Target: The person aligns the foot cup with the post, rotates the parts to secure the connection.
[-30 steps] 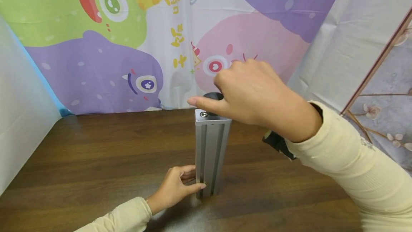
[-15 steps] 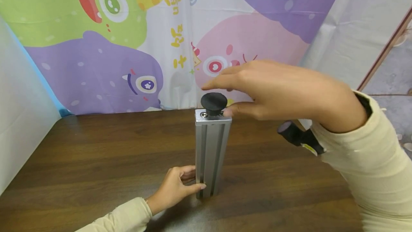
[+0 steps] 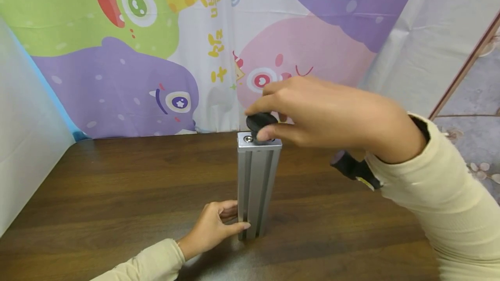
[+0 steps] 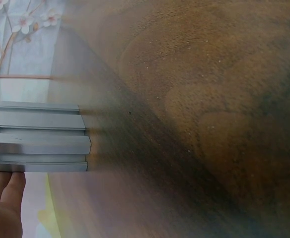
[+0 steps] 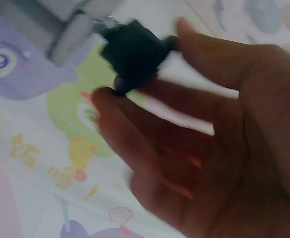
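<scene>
An aluminium profile (image 3: 255, 185) with grooves along its sides stands upright on the wooden table. Its top bears a silver end plate (image 3: 258, 145) with a screw showing, and a black knob (image 3: 261, 121) with a round, flat head. My left hand (image 3: 211, 229) grips the profile near its foot, thumb across the front and fingers at the left side. With thumb and fingers, my right hand (image 3: 312, 109) pinches the knob from the right. The right wrist view shows the knob (image 5: 134, 54) between thumb and fingertips, slightly blurred. In the left wrist view the profile's lower end (image 4: 60, 145) appears sideways.
The wooden table (image 3: 117, 190) stretches around the profile. Behind it hangs a cloth (image 3: 148, 77) printed with cartoon figures. A black device (image 3: 351, 166) is strapped at my right wrist. White sheeting (image 3: 27, 142) stands at the left, with flowered panels at the right.
My right hand first swings rightward off the knob with its fingers spread, then closes on the knob again. The left hand and the profile stay put.
</scene>
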`<state>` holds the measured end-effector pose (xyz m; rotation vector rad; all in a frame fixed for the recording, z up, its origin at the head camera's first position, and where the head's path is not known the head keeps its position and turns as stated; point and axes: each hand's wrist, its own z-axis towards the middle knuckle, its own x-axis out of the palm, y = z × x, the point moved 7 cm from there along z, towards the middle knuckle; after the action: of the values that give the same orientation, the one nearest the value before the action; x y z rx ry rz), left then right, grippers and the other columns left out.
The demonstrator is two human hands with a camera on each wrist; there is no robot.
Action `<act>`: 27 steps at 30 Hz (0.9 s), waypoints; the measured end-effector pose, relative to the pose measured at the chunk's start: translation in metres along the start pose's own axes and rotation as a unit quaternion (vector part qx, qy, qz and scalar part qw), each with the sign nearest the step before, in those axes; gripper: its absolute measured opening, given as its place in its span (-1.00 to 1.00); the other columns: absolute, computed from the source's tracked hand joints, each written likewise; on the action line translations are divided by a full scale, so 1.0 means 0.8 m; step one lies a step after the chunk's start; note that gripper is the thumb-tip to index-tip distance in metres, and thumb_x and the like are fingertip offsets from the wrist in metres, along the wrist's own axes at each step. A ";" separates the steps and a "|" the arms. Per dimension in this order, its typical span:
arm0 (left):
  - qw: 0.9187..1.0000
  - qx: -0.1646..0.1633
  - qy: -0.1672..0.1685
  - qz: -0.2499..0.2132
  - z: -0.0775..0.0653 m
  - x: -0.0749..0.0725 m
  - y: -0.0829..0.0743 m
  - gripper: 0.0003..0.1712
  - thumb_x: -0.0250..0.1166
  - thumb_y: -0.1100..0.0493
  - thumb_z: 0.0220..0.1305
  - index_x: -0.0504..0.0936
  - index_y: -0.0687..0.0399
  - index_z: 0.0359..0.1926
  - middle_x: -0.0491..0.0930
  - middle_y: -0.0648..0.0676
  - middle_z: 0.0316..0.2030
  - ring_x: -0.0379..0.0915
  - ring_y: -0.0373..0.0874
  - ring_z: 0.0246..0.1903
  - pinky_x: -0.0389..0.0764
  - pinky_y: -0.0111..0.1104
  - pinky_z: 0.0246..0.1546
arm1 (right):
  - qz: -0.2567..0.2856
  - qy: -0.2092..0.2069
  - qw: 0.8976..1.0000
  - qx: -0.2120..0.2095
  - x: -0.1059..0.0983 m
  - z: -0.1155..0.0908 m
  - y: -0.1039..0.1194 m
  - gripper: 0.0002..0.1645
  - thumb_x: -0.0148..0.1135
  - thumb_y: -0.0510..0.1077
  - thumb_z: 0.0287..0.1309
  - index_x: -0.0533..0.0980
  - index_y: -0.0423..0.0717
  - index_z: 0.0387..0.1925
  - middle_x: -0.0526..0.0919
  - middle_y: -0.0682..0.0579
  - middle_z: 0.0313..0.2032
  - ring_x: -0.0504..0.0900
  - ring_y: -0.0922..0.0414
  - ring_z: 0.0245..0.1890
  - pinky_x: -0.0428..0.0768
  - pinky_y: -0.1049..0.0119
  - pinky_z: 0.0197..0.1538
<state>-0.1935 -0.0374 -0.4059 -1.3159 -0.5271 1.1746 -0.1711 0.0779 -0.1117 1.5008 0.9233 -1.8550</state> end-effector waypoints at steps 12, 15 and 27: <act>1.000 -0.004 -0.002 0.006 0.001 -0.001 -0.001 -0.53 0.49 0.22 0.02 0.62 0.44 -0.09 0.68 0.28 -0.16 0.62 0.11 -0.11 0.66 -0.30 -0.07 | -0.132 -0.076 0.965 0.212 -0.002 0.009 -0.003 -0.15 -0.06 0.63 0.03 0.32 0.02 -0.85 0.28 0.10 -0.78 0.36 0.08 -0.74 0.39 0.18 -0.74; 1.000 0.002 0.001 -0.001 0.001 0.000 -0.003 -0.55 0.49 0.22 0.04 0.62 0.43 -0.09 0.68 0.27 -0.16 0.62 0.10 -0.11 0.66 -0.30 -0.06 | -0.131 -0.080 0.964 0.216 -0.002 0.009 -0.003 -0.14 -0.08 0.64 0.02 0.30 0.02 -0.86 0.29 0.09 -0.79 0.36 0.07 -0.75 0.39 0.17 -0.75; 1.000 0.005 0.002 -0.005 0.000 0.001 -0.001 -0.56 0.48 0.23 0.04 0.62 0.43 -0.09 0.68 0.27 -0.15 0.62 0.10 -0.10 0.65 -0.30 -0.04 | -0.044 0.009 0.980 0.194 -0.007 -0.003 -0.010 -0.34 -0.08 0.54 0.16 0.58 0.13 -0.24 0.61 0.14 -0.46 0.57 0.11 -0.46 0.58 0.11 -0.36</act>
<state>-0.1933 -0.0363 -0.4057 -1.3064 -0.5241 1.1649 -0.1750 0.0851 -0.1056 1.7283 0.6677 -2.1826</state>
